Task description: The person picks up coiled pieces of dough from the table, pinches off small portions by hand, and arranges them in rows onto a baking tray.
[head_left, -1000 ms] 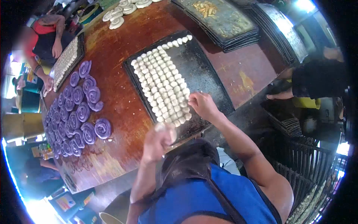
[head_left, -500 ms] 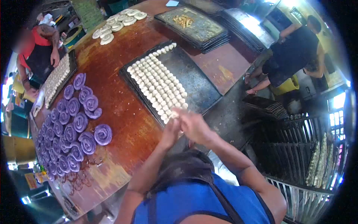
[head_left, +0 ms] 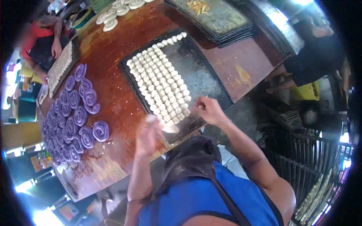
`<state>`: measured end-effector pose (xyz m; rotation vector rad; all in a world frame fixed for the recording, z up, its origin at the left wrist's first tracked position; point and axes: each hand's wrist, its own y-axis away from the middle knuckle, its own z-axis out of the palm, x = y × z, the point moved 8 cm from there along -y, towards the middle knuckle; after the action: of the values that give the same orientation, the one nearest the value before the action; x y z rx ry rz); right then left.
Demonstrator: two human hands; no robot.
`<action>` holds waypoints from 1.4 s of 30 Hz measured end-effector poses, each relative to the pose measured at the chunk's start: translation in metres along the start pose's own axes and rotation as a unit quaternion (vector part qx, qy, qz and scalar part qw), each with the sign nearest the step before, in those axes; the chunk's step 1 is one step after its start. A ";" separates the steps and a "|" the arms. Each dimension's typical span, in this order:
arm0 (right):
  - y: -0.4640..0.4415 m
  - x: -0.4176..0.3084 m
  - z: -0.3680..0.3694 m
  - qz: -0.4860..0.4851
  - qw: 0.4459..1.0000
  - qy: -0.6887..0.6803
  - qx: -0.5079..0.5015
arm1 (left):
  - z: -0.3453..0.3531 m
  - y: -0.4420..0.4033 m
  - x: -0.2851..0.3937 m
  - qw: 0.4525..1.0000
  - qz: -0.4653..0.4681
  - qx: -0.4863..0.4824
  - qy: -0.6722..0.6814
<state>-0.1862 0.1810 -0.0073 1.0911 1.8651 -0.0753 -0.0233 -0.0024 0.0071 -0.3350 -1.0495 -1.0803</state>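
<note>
A dark baking tray on the brown table carries rows of small white dough balls over its left part, with a single line along its far edge. My left hand, blurred, is closed on a piece of white dough that sticks out to the right near the tray's near corner. Just right of the nearest rows, my right hand is held over the tray with its fingers curled together; whether something small is between them cannot be made out.
Purple dough spirals cover the table's left side. White coils lie at the far edge. Stacked trays stand at the far right. A co-worker is beside another filled tray; another person stands at right.
My hands were together at the tray's near corner half a second ago and are now apart, the left to the left, the right over the tray. The camera view has shifted.
</note>
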 end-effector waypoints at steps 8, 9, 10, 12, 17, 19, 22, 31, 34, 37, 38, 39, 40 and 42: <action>-0.036 -0.005 0.023 -0.182 0.978 0.067 0.072 | -0.001 0.009 -0.055 0.991 -0.129 -0.040 0.000; -0.022 -0.023 0.015 -0.128 0.988 0.070 0.044 | -0.006 -0.001 -0.052 0.984 -0.089 0.014 -0.151; -0.006 -0.034 0.012 -0.073 0.995 0.073 0.018 | -0.008 -0.007 -0.044 0.952 -0.044 0.069 -0.296; 0.057 -0.084 0.008 -0.218 0.972 0.021 0.087 | 0.048 0.021 -0.015 0.904 0.103 -0.130 -0.394; 0.128 -0.123 0.058 -0.324 0.944 0.052 -0.009 | 0.046 0.055 -0.029 0.830 0.153 -0.377 -0.382; 0.111 -0.114 0.037 -0.184 0.971 -0.023 0.151 | 0.025 0.040 -0.075 0.902 0.000 -0.330 -0.279; 0.121 -0.109 0.049 -0.281 0.929 0.079 0.227 | 0.038 0.042 -0.071 0.936 -0.066 -0.253 -0.235; 0.054 -0.070 0.038 -0.178 0.967 -0.167 -0.076 | 0.053 0.021 -0.011 0.877 0.086 -0.262 -0.394; 0.023 -0.022 0.008 -0.151 0.985 -0.080 -0.016 | -0.002 -0.006 0.001 0.994 0.001 -0.029 0.101; -0.009 0.000 0.005 -0.156 0.988 0.004 0.000 | 0.019 0.016 -0.024 0.986 -0.068 0.004 -0.153; -0.010 -0.005 0.005 -0.256 0.966 0.023 0.024 | 0.029 0.025 -0.039 0.972 -0.132 -0.059 -0.184; -0.016 0.006 0.013 -0.198 0.980 0.025 -0.007 | 0.025 0.026 -0.039 0.979 -0.112 -0.053 -0.165; -0.022 0.010 0.021 -0.201 0.979 0.023 -0.012 | 0.019 0.023 -0.042 0.979 -0.112 -0.046 -0.166; -0.031 0.021 0.033 -0.187 0.979 0.077 0.024 | -0.009 0.007 -0.041 0.997 -0.045 0.045 0.036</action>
<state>-0.1885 0.1603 -0.0524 0.7820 2.1998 -0.2594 -0.0152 0.0175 -0.0292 -0.1757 -1.0536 -1.1132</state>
